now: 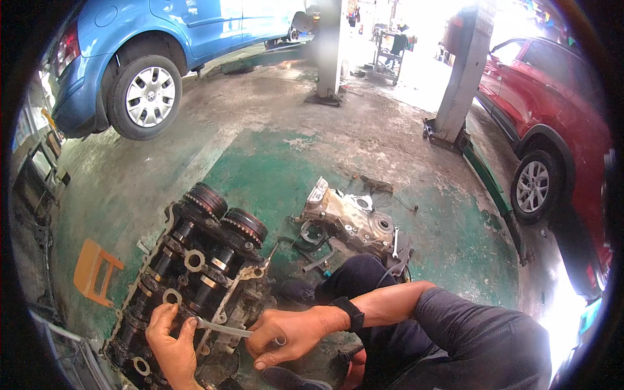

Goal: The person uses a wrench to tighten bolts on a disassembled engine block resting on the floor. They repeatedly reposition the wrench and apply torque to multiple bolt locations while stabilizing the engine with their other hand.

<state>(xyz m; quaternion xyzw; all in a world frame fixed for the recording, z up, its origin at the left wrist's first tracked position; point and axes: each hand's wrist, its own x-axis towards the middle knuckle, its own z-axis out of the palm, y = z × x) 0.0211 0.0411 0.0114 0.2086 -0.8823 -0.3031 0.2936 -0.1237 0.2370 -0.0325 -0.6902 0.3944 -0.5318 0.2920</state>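
A silver wrench [224, 329] lies across the near part of a dark engine [188, 260] on the floor to my left. My right hand [286, 331] is closed around its right end, and a ring end pokes out by the fingers. My left hand [172, 341] is at the other end, its thumb over the wrench tip and its fingers bent; the jaw there is hidden. Just beyond the left fingertips is a round metal ring [172, 297] on the engine top. Two toothed camshaft gears [244, 226] sit at the engine's far end.
An aluminium engine cover [351, 218] rests on the green floor ahead, with another wrench [396, 242] on it. An orange plastic piece [96, 273] lies left of the engine. Beyond are a blue car [188, 26], a red car [552, 91] and lift posts [459, 78].
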